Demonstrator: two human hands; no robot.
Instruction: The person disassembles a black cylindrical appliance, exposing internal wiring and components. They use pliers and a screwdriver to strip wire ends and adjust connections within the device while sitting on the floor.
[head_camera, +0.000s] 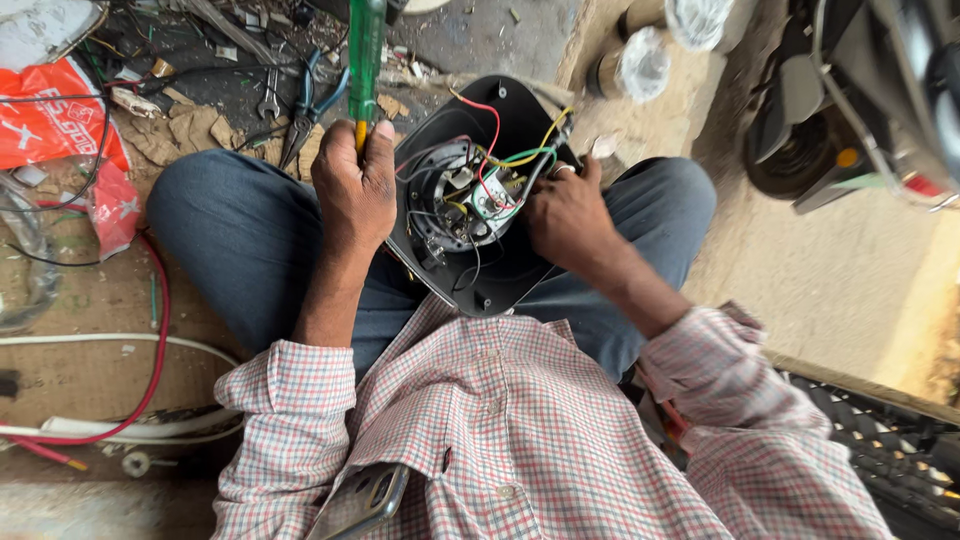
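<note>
Sitting cross-legged on the floor, a person in a checked shirt (520, 430) and grey trousers balances a black appliance base (480, 200) across the lap, its underside open. A phone (362, 500) juts from the shirt pocket nearest the camera. The left hand (352, 190) is wrapped tight round a green-handled screwdriver (366, 60), the fist closed on its yellow shaft beside the base. The right hand (568, 215) curls over the base's right edge; its grip on the coloured wires (500, 160) cannot be told for certain. Judged from here, the base could slide off the knees, or the screwdriver tip could slip and nick a thin wire or pull it loose. Beyond the knees, pliers (305, 115) and a spanner (268, 95) lie among cardboard scraps and litter.
</note>
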